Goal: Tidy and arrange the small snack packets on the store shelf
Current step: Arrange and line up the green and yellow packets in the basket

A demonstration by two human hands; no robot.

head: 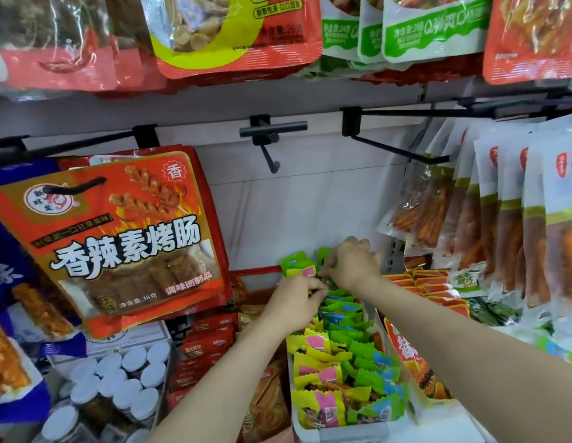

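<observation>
Packets point(334, 372) fill a long white tray point(313, 431) low on the shelf. They are small and stand in two rows. The row on the left is yellow with pink labels. The row on the right is green with blue labels. The rows run from the front of the tray all the way to the back.

Both hands reach to the far end of the tray. The left hand point(294, 303) has its fingers curled and it pinches a small packet at the top of the rows. The right hand point(353, 266) is a bit farther back, just beside the left one. Its fingers bend down and pinch the green packets point(297, 266) standing at the very back. The two hands are close, almost touching.

A big red bag point(118, 238) with a picture of grilled sausages hangs on a black hook to the left. Under it sit jars with white lids point(118, 385). Small red packs point(208, 343) are stacked between the jars and the tray. To the right of the tray lie flat orange packs point(435, 290) in a row. Above them hang long white bags point(508, 219) with orange sticks inside. An empty black hook point(268, 145) sticks out from the white wall above the hands. More bags hang along the top.
</observation>
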